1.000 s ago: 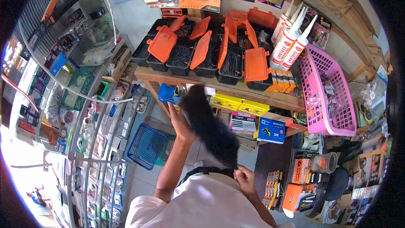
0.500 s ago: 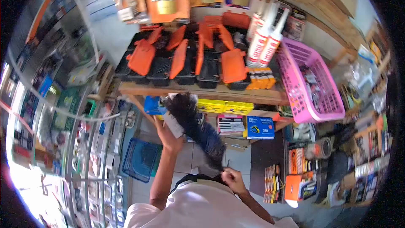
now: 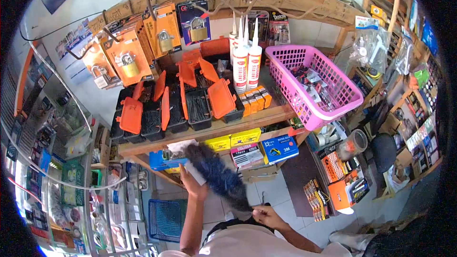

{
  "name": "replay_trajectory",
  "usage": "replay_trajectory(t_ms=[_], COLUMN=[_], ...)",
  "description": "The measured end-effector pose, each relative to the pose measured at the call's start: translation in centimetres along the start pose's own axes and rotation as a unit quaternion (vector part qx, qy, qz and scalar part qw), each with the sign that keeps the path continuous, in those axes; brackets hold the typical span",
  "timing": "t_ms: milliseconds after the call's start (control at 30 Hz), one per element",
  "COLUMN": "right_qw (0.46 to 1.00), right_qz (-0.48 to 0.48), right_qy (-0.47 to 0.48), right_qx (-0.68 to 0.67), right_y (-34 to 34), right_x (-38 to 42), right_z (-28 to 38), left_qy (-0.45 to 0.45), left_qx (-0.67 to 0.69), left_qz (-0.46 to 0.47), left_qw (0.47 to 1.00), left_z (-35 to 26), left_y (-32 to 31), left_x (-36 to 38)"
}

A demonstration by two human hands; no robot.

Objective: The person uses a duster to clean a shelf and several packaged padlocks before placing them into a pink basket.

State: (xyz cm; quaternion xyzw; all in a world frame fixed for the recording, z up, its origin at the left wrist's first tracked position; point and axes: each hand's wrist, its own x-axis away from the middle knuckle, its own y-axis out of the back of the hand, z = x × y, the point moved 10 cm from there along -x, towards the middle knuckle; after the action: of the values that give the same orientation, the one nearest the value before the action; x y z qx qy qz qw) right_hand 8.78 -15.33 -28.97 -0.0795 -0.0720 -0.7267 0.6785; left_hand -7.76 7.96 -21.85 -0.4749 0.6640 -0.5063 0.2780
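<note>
My right hand (image 3: 267, 216) is closed around the handle end of a dark feather duster (image 3: 220, 173), near my waist. The duster slants up and left, its fluffy head close to the lower shelf under the wooden counter. In my left hand (image 3: 195, 188) is a small white box (image 3: 195, 173), with the fingers wrapped on its side. The feathers hide part of what lies behind the box. Beside my left hand, a blue box (image 3: 166, 160) sits on the lower shelf, with yellow boxes (image 3: 245, 137) farther right.
Black bins with orange lids (image 3: 221, 97) line the wooden counter (image 3: 209, 133), with sealant tubes (image 3: 247, 64) and a pink basket (image 3: 333, 114) to their right. Padlocks (image 3: 128, 66) hang above. A blue crate (image 3: 164, 219) stands on the floor; glass shelving (image 3: 112, 209) is at left.
The view has shifted, so the counter and basket appear farther left and the wooden rail above shows. Both hands keep their hold; the duster's head stays near the white box.
</note>
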Motion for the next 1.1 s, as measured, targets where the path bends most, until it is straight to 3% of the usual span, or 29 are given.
replay_trajectory(t_ms=[33, 67, 133, 200, 233, 267, 333, 367, 400, 467, 533, 600, 667, 733, 900, 1100], right_qw=[0.999, 0.997, 0.997, 0.999, 0.993, 0.992, 0.994, 0.994, 0.992, 0.988, 0.989, 0.995, 0.998, 0.990, 0.955, 0.952], right_qz=[0.037, 0.075, 0.027, 0.025, 0.117, 0.119, 0.093, 0.094, 0.124, 0.153, 0.146, 0.086, 0.018, -0.067, -0.147, -0.196], right_qy=[0.000, 0.000, 0.068, -0.018, -0.016, -0.014, 0.032, 0.036, 0.010, -0.019, -0.015, 0.023, 0.061, 0.116, 0.225, 0.221], right_qx=[0.007, 0.014, -0.011, -0.037, -0.026, -0.025, 0.047, 0.049, 0.013, -0.021, -0.014, -0.036, 0.008, -0.039, -0.125, -0.082], right_y=[-0.7, -1.3, 0.2, 0.7, -0.1, -0.1, 0.3, 0.5, 0.2, 0.2, 1.1, 3.7, 8.1, 12.2, 17.6, 19.4], right_x=[0.1, 0.1, -1.0, -1.4, -1.6, -1.8, -2.3, -2.7, -3.0, -2.6, -2.1, -2.6, -2.6, -2.8, -3.2, -7.3], right_z=[1.0, 1.6, 1.3, 2.0, 1.2, 1.5, 2.8, 2.6, 1.5, 1.5, 4.9, 7.0, 8.0, 10.0, 15.9, 16.1], left_qy=[-0.091, -0.183, -0.147, -0.065, -0.086, -0.102, -0.194, -0.177, -0.126, -0.196, -0.128, -0.173, -0.092, -0.091, -0.021, -0.010], left_qx=[-0.031, -0.062, -0.054, -0.029, -0.053, -0.138, -0.250, -0.121, 0.056, -0.094, -0.134, -0.042, -0.008, -0.030, 0.000, 0.003], left_qz=[0.009, 0.017, 0.028, 0.036, -0.022, -0.050, -0.011, 0.088, -0.012, -0.016, -0.023, -0.015, 0.068, 0.039, 0.000, 0.019], left_qw=[0.995, 0.981, 0.987, 0.997, 0.995, 0.984, 0.949, 0.973, 0.990, 0.976, 0.982, 0.984, 0.993, 0.995, 1.000, 1.000], left_z=[-0.9, -2.5, -2.2, -1.0, -1.4, -2.1, -3.1, -3.1, -2.6, -4.2, -2.1, -2.9, -2.4, -1.9, 0.3, 0.9], left_y=[5.6, 5.1, 5.3, -1.5, -1.3, -1.8, 0.8, -4.7, -2.8, 1.5, 8.1, 0.5, 1.4, 1.9, 1.3, 1.4], left_x=[-1.9, -2.2, -2.1, 0.1, 0.5, 0.9, 0.4, 2.3, 1.1, 0.2, -0.6, 2.0, 0.8, 0.5, 0.6, 0.9])
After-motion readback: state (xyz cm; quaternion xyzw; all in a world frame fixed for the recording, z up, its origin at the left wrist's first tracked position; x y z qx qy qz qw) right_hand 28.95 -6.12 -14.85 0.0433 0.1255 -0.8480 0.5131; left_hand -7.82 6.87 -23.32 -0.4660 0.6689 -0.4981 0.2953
